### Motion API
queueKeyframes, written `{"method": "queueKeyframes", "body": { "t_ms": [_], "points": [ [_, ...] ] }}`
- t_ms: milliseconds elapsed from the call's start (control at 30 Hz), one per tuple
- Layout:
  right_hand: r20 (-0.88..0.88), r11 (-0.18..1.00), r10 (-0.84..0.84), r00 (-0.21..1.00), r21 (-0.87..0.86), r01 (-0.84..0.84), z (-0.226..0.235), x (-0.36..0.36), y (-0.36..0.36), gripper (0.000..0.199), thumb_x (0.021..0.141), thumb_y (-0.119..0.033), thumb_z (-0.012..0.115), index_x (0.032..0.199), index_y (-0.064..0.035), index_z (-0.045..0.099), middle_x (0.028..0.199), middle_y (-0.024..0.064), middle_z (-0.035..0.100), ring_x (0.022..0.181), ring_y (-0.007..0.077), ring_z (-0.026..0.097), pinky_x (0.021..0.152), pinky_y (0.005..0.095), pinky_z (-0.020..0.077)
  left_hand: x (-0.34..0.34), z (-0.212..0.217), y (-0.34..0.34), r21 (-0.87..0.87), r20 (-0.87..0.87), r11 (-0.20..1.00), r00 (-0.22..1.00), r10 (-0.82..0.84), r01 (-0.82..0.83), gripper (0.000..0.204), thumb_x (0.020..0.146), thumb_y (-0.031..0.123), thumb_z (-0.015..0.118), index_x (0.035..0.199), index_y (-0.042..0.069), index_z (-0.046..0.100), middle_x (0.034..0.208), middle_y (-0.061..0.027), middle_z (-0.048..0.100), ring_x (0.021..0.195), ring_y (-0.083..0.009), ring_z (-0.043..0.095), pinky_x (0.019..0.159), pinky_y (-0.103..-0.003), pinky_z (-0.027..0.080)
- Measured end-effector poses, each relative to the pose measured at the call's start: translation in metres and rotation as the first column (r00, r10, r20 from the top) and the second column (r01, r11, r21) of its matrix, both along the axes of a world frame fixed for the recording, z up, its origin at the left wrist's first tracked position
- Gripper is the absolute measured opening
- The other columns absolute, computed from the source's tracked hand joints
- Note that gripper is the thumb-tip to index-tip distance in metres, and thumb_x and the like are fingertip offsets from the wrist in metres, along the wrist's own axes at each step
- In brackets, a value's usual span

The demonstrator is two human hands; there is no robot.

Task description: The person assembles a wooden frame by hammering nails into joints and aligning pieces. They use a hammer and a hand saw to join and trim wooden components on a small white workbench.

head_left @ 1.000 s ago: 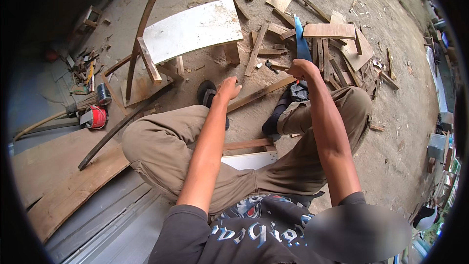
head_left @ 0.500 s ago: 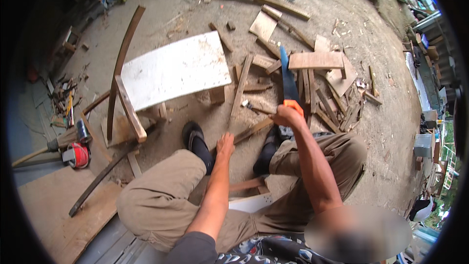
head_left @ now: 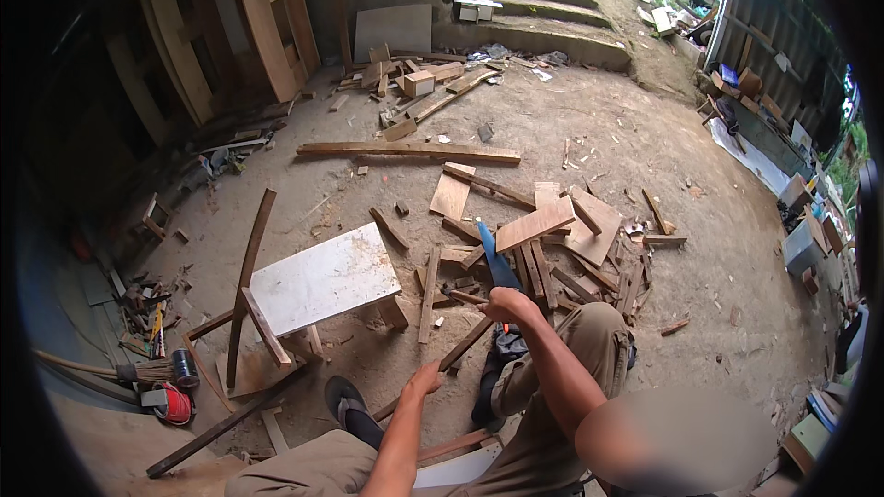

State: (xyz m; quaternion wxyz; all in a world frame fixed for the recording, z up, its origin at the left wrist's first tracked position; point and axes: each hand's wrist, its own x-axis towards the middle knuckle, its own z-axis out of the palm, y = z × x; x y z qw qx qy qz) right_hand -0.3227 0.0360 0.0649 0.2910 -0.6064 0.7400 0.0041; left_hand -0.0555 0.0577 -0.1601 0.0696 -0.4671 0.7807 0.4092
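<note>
My right hand is closed around the grip of a handsaw. Its blue blade points away from me and slightly left, while the hand covers most of the orange handle. Lower and to the left, my left hand grips a narrow wooden strip, which slants up to the right between my feet toward the saw hand. Just beyond the saw lies a heap of offcuts, with a pale board on top. A white-topped low wooden bench stands to the left.
Long wooden beams lie across the dirt ground farther off. At left are a dark leaning batten, a broom and a red reel. Concrete steps rise at the back, and a white box piece sits below my hands.
The view has tilted up, bringing the steps and far yard into sight. My right hand still holds the saw, its orange handle now mostly hidden. My left hand stays on the strip.
</note>
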Motion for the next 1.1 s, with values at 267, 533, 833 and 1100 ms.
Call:
{"method": "queueKeyframes", "body": {
  "t_ms": [267,533,833,1100],
  "points": [
    [-0.01,0.995,0.09,0.996,0.036,-0.09,0.007,0.004,0.016,0.033,0.085,-0.027,0.056,0.082,0.002,0.072,0.089,0.0253,0.069,0.088,0.0364,0.069,0.073,0.0462,0.0543,0.026,-0.026,0.011,0.048,-0.079,0.971,0.968,0.236,-0.233,0.04,0.091,0.022,0.046,0.122,-0.002,0.053,0.121,-0.0284,0.059,0.118,-0.0417,0.055,0.102,-0.048,0.04],
    [0.04,0.987,-0.045,0.998,0.159,0.038,-0.029,0.008,0.01,0.04,0.084,-0.033,0.059,0.098,0.0038,0.071,0.099,0.0265,0.068,0.095,0.0411,0.067,0.081,0.0474,0.0533,-0.016,-0.012,0.0,-0.382,0.128,0.869,0.914,0.385,-0.313,0.056,0.096,0.052,0.045,0.113,0.001,0.058,0.118,-0.0205,0.052,0.116,-0.0355,0.046,0.102,-0.048,0.032],
    [-0.032,0.925,-0.124,0.992,0.358,0.127,-0.054,0.017,-0.012,0.046,0.092,-0.042,0.055,0.1,0.0013,0.07,0.098,0.0238,0.069,0.095,0.0408,0.067,0.08,0.0488,0.053,-0.019,-0.076,-0.044,-0.469,-0.272,0.716,0.856,0.44,-0.517,0.023,0.094,0.026,0.048,0.088,0.005,0.056,0.095,-0.0172,0.058,0.094,-0.0378,0.055,0.085,-0.051,0.04],
    [0.0,0.9,-0.166,0.986,0.409,0.151,-0.078,0.011,-0.033,0.058,0.093,-0.051,0.054,0.09,0.0047,0.069,0.086,0.0278,0.067,0.086,0.0434,0.066,0.075,0.0501,0.0509,-0.038,-0.082,-0.046,-0.398,-0.268,0.582,0.697,0.666,-0.709,0.013,0.084,0.013,0.047,0.082,0.001,0.051,0.086,-0.0209,0.056,0.087,-0.041,0.054,0.078,-0.05,0.042]
  ]
}}
